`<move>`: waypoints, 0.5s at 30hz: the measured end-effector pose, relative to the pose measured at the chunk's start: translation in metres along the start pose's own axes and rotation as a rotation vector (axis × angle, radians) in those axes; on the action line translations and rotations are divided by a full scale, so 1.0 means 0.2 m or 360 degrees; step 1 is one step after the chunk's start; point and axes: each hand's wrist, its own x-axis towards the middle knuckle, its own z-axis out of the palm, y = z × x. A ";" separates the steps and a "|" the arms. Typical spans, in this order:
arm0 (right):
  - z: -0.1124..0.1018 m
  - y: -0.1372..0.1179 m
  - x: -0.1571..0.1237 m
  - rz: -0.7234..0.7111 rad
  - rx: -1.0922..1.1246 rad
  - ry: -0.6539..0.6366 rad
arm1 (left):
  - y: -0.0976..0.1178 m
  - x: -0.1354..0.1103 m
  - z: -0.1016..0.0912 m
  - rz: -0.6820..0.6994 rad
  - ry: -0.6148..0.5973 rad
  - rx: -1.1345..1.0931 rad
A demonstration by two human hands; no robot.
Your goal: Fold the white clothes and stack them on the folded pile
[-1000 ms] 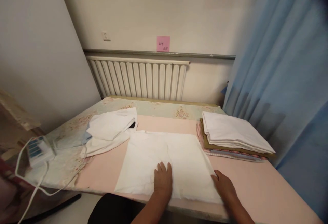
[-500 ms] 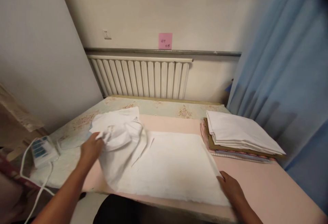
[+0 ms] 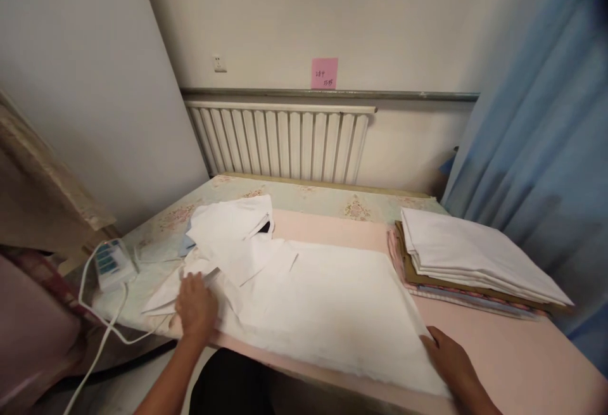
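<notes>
A white garment (image 3: 332, 307) lies across the table, its right part spread flat and its left part loosely folded with creases. My left hand (image 3: 196, 304) rests on the left part near the front edge, fingers stretched over the fabric. At the lower right, my right hand (image 3: 449, 358) grips the garment's right edge, thumb on top and the other fingers hidden. Behind my left hand is more white cloth (image 3: 228, 215), with a bit of light blue at its left and a small dark patch at its right.
A folded stack of white cloth (image 3: 479, 253) sits on brown and patterned fabrics at the right. On the left is a power strip (image 3: 114, 266) with a white cord. A radiator (image 3: 285, 142) stands behind the table; a blue curtain (image 3: 532, 130) hangs at the right.
My left hand has come down and toward me, laying the lifted, bunched left part of the garment onto the table. My right hand still grips the right edge. The view has shifted left.
</notes>
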 end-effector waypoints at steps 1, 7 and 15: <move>0.00 0.00 0.00 0.0003 -0.0002 -0.0005 | 0.06 -0.07 0.00 0.0113 -0.0004 -0.0048; -0.03 -0.03 0.02 -0.0052 0.0101 0.0029 | 0.38 -0.44 -0.01 0.0730 -0.0209 -0.0381; -0.12 -0.15 0.12 0.0110 0.0627 -0.0145 | 0.52 -0.58 -0.03 0.0772 -0.0311 -0.0237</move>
